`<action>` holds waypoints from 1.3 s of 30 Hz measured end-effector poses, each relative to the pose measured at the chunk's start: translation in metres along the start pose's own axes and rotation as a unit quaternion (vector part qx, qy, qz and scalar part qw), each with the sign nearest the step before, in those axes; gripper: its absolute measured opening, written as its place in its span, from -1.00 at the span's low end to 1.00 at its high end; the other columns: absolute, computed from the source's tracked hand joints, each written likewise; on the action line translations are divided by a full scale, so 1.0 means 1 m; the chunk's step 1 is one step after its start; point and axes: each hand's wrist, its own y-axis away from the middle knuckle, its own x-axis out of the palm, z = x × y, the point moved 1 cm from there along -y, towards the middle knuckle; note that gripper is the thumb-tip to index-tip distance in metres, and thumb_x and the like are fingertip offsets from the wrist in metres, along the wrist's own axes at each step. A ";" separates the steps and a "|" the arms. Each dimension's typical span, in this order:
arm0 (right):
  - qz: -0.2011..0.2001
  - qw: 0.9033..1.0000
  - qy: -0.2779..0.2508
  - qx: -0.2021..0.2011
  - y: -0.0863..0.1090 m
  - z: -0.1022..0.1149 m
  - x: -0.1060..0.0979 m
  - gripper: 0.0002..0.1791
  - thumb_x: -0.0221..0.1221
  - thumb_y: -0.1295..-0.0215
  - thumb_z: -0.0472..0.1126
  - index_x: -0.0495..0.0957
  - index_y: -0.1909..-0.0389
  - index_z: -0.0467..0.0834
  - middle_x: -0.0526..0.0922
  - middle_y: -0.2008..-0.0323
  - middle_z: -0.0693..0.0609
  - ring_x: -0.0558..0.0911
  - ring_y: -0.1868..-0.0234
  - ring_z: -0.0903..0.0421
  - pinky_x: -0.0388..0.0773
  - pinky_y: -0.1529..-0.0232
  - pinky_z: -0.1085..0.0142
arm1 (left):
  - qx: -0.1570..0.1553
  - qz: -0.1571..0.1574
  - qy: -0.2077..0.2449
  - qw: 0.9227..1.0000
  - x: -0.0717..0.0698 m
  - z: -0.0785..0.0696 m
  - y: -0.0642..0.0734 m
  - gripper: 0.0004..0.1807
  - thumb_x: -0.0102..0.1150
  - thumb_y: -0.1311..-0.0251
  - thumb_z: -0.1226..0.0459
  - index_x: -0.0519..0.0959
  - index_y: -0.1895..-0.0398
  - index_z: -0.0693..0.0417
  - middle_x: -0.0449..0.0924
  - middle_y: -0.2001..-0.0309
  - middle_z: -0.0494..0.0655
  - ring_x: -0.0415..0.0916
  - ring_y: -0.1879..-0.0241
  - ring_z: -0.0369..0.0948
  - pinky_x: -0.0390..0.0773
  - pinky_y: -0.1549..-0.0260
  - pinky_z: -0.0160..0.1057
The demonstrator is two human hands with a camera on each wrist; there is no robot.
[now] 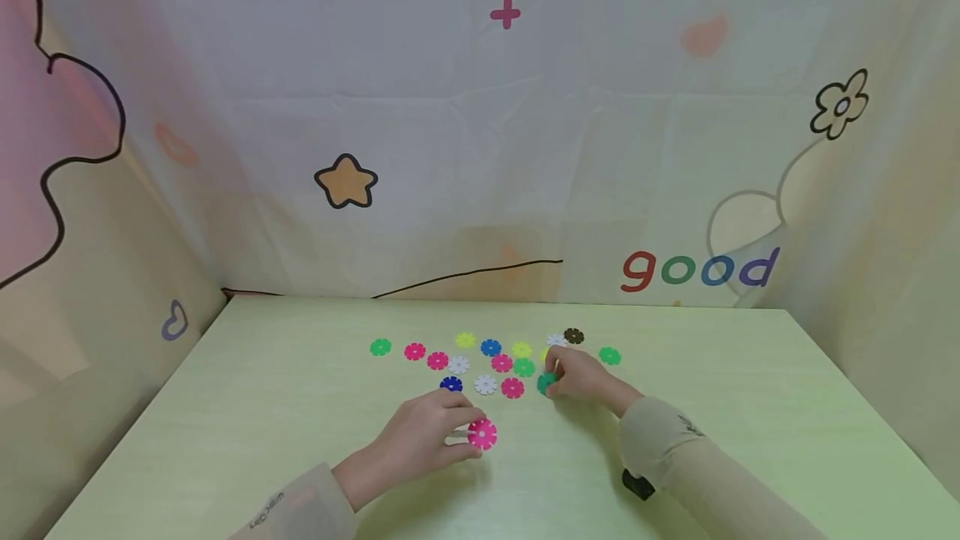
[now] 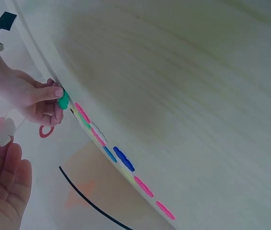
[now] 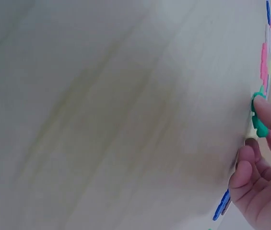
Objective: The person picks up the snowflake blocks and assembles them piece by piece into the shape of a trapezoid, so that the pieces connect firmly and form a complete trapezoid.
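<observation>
Head: my left grip [image 1: 423, 440] clamps a pink disc [image 1: 489, 439], my right grip [image 1: 583, 375] a green disc [image 1: 545, 384] at the bench [image 1: 300, 423]; step judged: collecting another piece. Left wrist: white disc [image 2: 2, 134], seemingly slotted with the pink disc, within my left grip. Right wrist: green disc pinched edgewise; next likely calls for lifting it leftward.

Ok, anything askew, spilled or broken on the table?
Nothing stands out: the loose discs lie flat on the table, none visibly broken. The left hand holds a pink disc, the right hand a green disc.
</observation>
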 end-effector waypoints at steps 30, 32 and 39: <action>-0.002 0.954 -0.249 -0.165 0.073 0.049 -0.002 -0.82 0.16 -0.09 -0.32 0.51 0.26 -0.27 0.60 0.37 -0.15 0.60 0.39 0.09 0.57 0.33 0.23 | -0.050 -0.014 0.071 0.996 -0.001 0.009 -0.009 -0.63 0.27 0.08 0.06 0.59 0.17 -0.03 0.57 0.27 -0.24 0.46 0.27 -0.33 0.47 0.33 -0.45; 0.003 0.951 -0.254 -0.175 0.076 0.053 -0.002 -0.82 0.16 -0.10 -0.33 0.51 0.26 -0.28 0.60 0.36 -0.17 0.59 0.38 0.12 0.57 0.31 0.29 | -0.050 -0.011 0.081 0.995 -0.001 0.008 -0.010 -0.63 0.26 0.07 0.06 0.59 0.16 -0.02 0.56 0.27 -0.24 0.45 0.27 -0.33 0.47 0.34 -0.47; -0.003 0.949 -0.243 -0.199 0.084 0.061 0.002 -0.85 0.15 -0.10 -0.34 0.53 0.28 -0.26 0.60 0.36 -0.14 0.57 0.40 0.19 0.53 0.31 0.45 | -0.037 -0.008 0.096 0.995 -0.004 0.004 -0.011 -0.62 0.27 0.07 0.08 0.59 0.15 0.01 0.57 0.26 -0.21 0.46 0.25 -0.33 0.48 0.31 -0.48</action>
